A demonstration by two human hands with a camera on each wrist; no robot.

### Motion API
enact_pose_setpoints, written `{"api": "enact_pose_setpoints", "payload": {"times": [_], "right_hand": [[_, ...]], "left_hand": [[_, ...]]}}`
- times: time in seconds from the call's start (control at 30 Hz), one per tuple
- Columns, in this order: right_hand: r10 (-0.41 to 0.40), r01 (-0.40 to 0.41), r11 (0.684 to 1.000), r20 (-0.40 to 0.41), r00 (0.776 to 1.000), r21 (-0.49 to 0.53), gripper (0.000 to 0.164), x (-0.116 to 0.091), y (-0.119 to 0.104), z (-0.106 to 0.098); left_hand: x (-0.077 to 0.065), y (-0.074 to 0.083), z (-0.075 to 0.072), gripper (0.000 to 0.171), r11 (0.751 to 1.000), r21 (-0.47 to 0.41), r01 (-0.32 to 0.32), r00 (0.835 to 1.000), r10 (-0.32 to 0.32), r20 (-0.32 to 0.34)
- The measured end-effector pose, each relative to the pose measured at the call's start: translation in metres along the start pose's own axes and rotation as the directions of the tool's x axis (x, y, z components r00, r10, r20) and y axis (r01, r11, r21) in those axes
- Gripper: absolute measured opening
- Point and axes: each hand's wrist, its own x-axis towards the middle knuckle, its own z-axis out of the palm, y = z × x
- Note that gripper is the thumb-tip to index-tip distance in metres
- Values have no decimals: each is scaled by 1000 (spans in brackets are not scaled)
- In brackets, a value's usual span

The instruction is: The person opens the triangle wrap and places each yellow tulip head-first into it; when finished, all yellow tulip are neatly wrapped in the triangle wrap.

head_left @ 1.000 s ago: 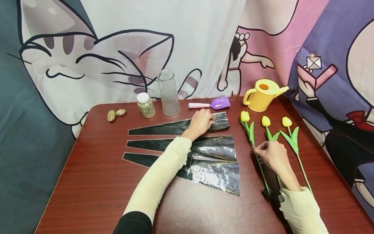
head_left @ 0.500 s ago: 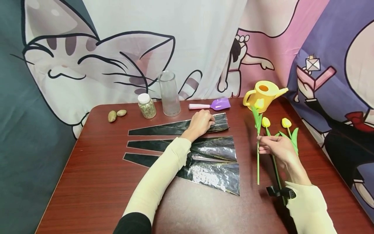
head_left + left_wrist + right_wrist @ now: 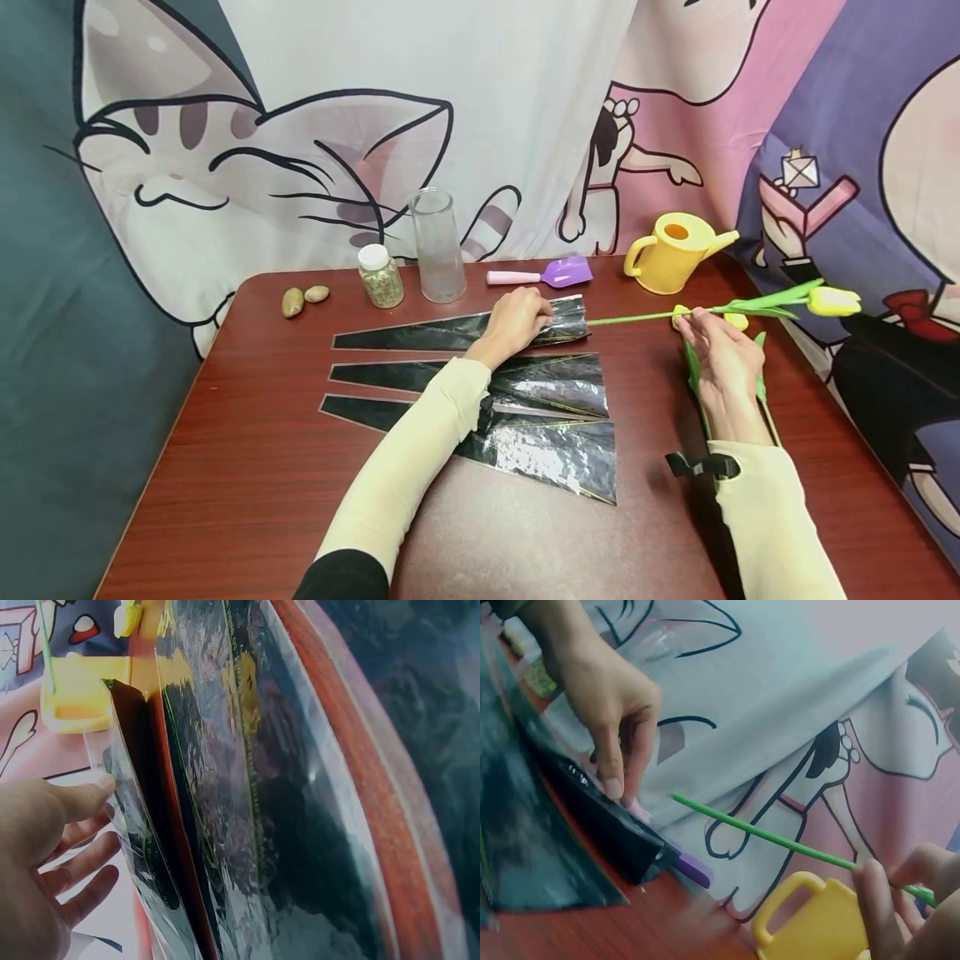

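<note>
My left hand (image 3: 517, 321) pinches the upper edge of the farthest black plastic flower sleeve (image 3: 397, 335); its wide mouth gapes in the right wrist view. Two more such sleeves, a middle one (image 3: 555, 379) and a near one (image 3: 547, 454), lie flat toward me. In my right hand (image 3: 723, 362) is a yellow artificial tulip (image 3: 834, 302), pinched by its green stem (image 3: 780, 840). The tulip lies sideways, bloom to the right, and its bare stem end points at the sleeve mouth. Two other tulips lie partly hidden beneath my right hand and forearm.
Along the back stand a white-lidded jar (image 3: 381, 279), a clear glass cylinder (image 3: 438, 250) and a yellow watering can (image 3: 667, 258). A purple scoop (image 3: 566, 271) lies between them. Two stones (image 3: 293, 302) sit at the back left. A printed cloth hangs behind the table.
My right hand has lifted the leftmost tulip off the table and turned it from upright to sideways, its stem end now toward the far sleeve. The left hand stays on that sleeve.
</note>
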Motion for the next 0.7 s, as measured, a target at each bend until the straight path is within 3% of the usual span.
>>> {"api": "enact_pose_setpoints", "payload": {"times": [0.1, 0.3, 0.57, 0.7], "right_hand": [[-23, 27, 999, -109, 994, 37, 19, 8, 4, 3], [-4, 10, 999, -195, 981, 31, 18, 21, 13, 4], [76, -89, 993, -159, 984, -77, 17, 19, 39, 16], [132, -152, 970, -115, 985, -192, 16, 12, 59, 28]], "left_hand": [[-1, 1, -2, 14, 1000, -4, 3, 1000, -3, -6], [-4, 1, -3, 15, 1000, -17, 4, 1000, -5, -23], [-4, 0, -4, 13, 1000, -26, 0, 999, -1, -52], [-3, -1, -5, 12, 1000, -21, -7, 998, 6, -55]]}}
